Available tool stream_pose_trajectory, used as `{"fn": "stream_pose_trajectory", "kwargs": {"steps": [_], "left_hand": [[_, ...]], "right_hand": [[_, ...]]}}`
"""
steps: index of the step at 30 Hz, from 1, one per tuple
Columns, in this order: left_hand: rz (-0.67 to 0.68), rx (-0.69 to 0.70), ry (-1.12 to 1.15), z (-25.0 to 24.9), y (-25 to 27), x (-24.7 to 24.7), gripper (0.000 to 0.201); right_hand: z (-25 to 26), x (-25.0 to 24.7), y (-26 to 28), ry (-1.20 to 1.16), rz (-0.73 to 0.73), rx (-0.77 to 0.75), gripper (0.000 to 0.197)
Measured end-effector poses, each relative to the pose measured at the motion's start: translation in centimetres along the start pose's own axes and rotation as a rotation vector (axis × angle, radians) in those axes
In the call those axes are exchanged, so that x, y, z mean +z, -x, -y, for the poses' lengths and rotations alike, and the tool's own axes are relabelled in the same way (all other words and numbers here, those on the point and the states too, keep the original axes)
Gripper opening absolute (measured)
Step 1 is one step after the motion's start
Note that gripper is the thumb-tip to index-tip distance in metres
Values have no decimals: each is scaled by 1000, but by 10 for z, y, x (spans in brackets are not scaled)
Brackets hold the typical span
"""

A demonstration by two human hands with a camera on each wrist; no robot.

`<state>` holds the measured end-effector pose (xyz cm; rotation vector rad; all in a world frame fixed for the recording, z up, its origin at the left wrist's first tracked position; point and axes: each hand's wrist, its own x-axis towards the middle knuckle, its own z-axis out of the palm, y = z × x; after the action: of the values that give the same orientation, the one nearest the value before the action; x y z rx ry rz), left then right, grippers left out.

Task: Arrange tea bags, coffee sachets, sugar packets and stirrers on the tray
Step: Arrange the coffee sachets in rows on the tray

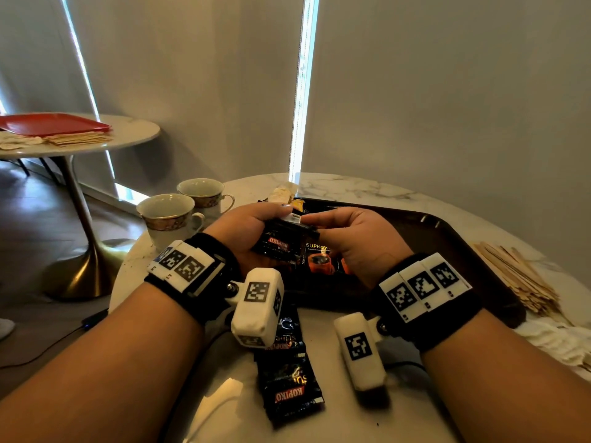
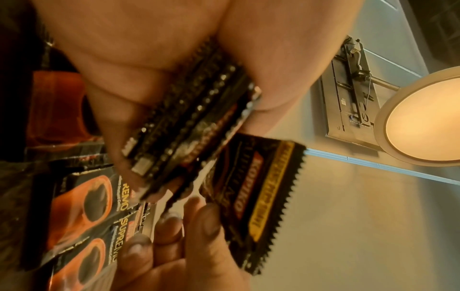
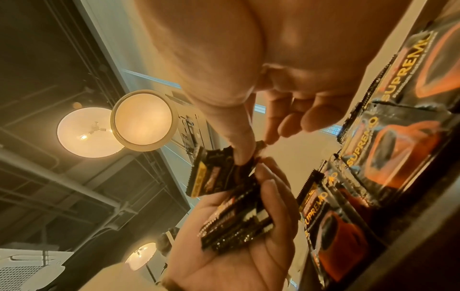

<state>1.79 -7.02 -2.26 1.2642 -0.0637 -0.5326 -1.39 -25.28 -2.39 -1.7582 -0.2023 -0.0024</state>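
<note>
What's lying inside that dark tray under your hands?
Orange-printed coffee sachets lie in the dark tray, with a yellow packet at its far edge. The hands cover whatever lies beneath them.

Black wristbands (image 1: 204, 282) carry white blocks (image 1: 422, 284) with black square-patterned markers; forearms bare.

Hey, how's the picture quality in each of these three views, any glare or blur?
Head view: bright window strip blows out, room dim, edges curved. Left wrist view: held sachet stack blurred, warm cast. Right wrist view: ceiling lamp glares, pinched sachet soft.
</note>
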Motion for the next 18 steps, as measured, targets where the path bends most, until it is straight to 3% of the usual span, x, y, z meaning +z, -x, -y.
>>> {"fn": "stream_pose_trajectory", "kwargs": {"steps": [6, 10, 13, 18], "left_hand": [[27, -17, 53, -1, -1, -2, 33], [-79, 20, 133, -2, -5, -8, 24], [-106, 56, 171, 0, -8, -7, 22], [-132, 78, 179, 2, -10, -7, 23]], "right_hand": [[-2, -5, -3, -87, -171, -20, 6], [-11, -12, -13, -51, -300, 20, 3], [-19, -14, -17, -42, -305, 83, 12], [-22, -18, -19, -17, -280, 154, 51]]}}
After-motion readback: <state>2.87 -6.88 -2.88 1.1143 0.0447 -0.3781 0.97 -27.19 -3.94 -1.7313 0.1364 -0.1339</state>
